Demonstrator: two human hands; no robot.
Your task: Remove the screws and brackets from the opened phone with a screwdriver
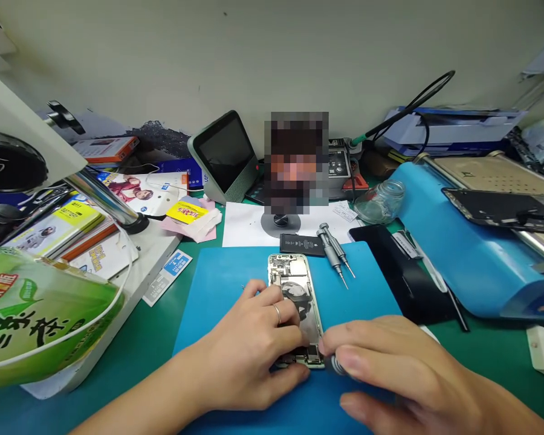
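"Our left hand (254, 344) is curled over the near part of the phone (306, 302), thumb by its near edge. Whether those fingertips pinch anything, we can't tell."

"And our right hand (385, 362)?"

"Just beside the phone's near right corner, fingers closed about a small grey tool (338, 364), thumb standing apart below. We see only a ridged bit of it."

"How does the phone lie for us?"

"Flat on the blue mat (213, 290), between our hands, insides facing up, its long sides running away from us."

"How would it handle?"

"Light, we'd judge, and stiff in the frame, though smooth enough to slide if we pushed sideways. The bared parts look fragile. We'd grip the two long rims and keep our fingertips off the middle."

"Any containers near us?"

"On the left, a green pack (40, 314); we can't see what it holds."

"Farther on?"

"Past the phone, two screwdrivers (333, 251) lie across the mat's far edge, with a battery (301, 244) just left of them. Beyond, to the right, is a glass jar (381, 204). It's clear, yet we can't make out anything certain inside."

"And farthest?"

"Stacked boxes (453, 133) on the far right, by the wall (254, 54). Their contents are hidden from us."
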